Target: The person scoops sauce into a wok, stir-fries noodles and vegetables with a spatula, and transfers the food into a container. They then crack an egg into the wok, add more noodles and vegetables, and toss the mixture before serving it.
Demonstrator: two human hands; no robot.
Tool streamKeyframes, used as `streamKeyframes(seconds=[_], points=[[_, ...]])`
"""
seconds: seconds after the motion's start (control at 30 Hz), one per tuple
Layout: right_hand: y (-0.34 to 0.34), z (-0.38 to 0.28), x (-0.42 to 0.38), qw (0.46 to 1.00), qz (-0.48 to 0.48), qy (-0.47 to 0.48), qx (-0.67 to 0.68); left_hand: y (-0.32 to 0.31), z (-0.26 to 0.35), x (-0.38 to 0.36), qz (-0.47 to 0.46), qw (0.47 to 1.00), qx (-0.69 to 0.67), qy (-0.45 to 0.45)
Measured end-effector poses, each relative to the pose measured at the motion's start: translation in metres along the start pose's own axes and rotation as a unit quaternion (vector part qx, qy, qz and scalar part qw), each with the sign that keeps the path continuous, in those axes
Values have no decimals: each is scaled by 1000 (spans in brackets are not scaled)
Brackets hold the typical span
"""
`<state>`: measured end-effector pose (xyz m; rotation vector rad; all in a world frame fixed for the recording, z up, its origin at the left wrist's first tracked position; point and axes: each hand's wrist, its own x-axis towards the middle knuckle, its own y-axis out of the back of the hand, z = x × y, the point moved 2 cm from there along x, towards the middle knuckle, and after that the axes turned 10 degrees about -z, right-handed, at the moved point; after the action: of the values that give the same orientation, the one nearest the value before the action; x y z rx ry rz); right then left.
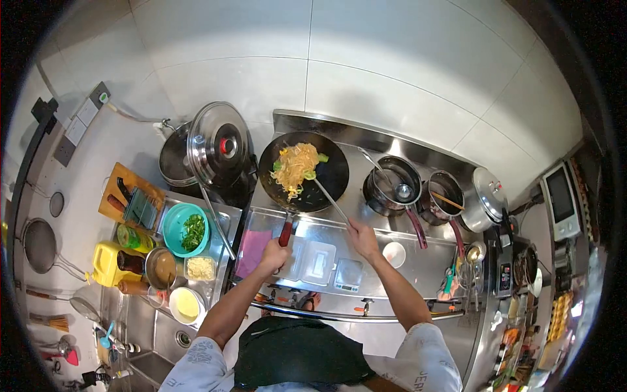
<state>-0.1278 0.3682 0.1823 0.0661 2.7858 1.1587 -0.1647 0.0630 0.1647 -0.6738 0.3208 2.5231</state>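
Note:
My left hand [275, 255] is closed around the red-brown handle of a dark wok [333, 179] on the stove. Noodles [296, 168] with green vegetable pieces and yellow bits lie in the wok. In my right hand [361, 239] is the end of a long metal utensil [332, 201], whose far end reaches into the noodles. Below the wok are a clear plastic container [319, 261], a small digital scale [349, 275] and a pink cloth [253, 253]. A white bowl [394, 254] stands right of my right hand.
Two saucepans [410, 171] [448, 186] and a lidded pot [486, 189] stand right of the wok. Leftward are a large metal lid [212, 134], a turquoise bowl [173, 228] with chopped greens, a yellow jug [108, 262] and a sink [153, 353].

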Motion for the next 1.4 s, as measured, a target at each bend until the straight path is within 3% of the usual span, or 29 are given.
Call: streamKeyframes(seconds=[0.2, 0.23, 0.4, 0.53, 0.77, 0.9, 1.0, 1.17, 1.4], points=[[16, -56, -68, 998, 23, -32, -48, 28, -20, -30, -54, 998, -8, -35], [18, -67, -79, 995, 2, -75, -59, 32, -21, -37, -68, 997, -5, -37], [11, -101, -131, 993, 56, -91, -48, 51, -19, -73, -98, 993, 2, -59], [20, -151, -168, 987, 62, -143, -35, 64, -32, -77, -113, 987, 70, -89], [46, -194, -218, 986, 105, -123, -52, 66, -37, -92, -155, 986, 59, -23], [70, -260, -245, 980, 106, -155, -68, 65, -37, -102, -152, 984, 96, -15], [82, -245, -261, 985, 117, -125, -27, 65, -46, -100, -161, 982, 94, -25], [95, -279, -297, 979, 126, -147, 63, 70, -59, -94, -149, 985, 86, -34], [90, -293, -350, 975, 134, -155, 90, 88, -64, -75, -95, 987, 124, -49]])
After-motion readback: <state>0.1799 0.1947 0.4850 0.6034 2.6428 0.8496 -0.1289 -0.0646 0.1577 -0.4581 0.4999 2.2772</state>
